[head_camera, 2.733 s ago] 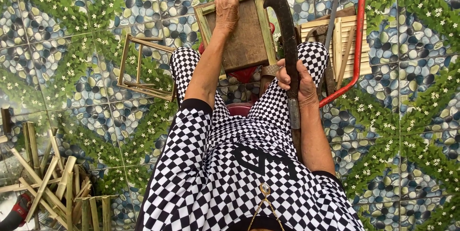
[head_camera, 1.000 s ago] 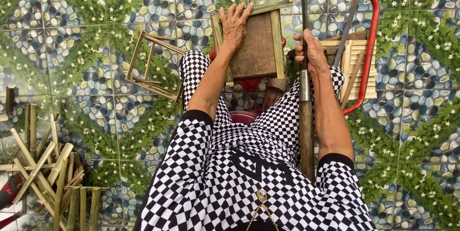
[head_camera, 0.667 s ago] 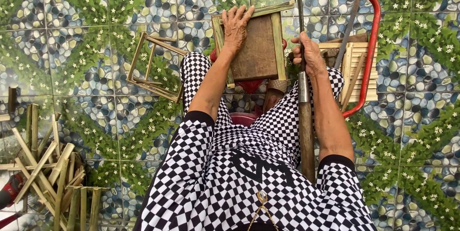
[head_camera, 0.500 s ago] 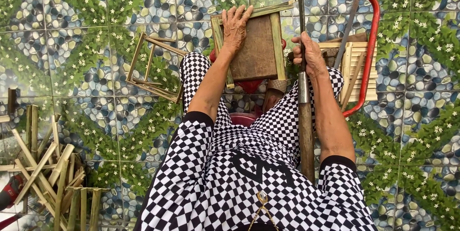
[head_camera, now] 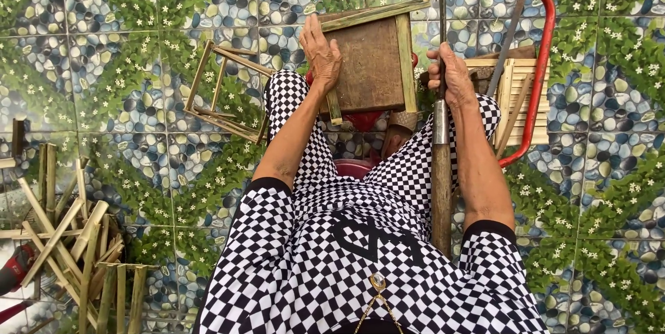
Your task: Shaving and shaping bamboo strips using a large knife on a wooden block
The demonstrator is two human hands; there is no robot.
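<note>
I sit looking down at my lap in black-and-white checked clothes. My left hand [head_camera: 321,52] rests flat on the left edge of a small square bamboo-framed panel [head_camera: 373,64] with a brown board in its middle, propped on my knees. My right hand [head_camera: 451,74] is closed around a long knife [head_camera: 441,133], near where the blade meets the wooden handle. The blade points away from me and stands just right of the panel; the handle runs back along my right forearm.
An open bamboo frame [head_camera: 223,92] lies on the patterned tile floor to the left. A heap of cut bamboo sticks [head_camera: 66,237] is at lower left. At right, a red-framed hacksaw [head_camera: 535,64] leans over a slatted bamboo piece [head_camera: 516,92].
The knife, earlier held across my right knee with its dark side up, now stands edge-on beside the panel. My left hand slid from the panel's top down to its left edge.
</note>
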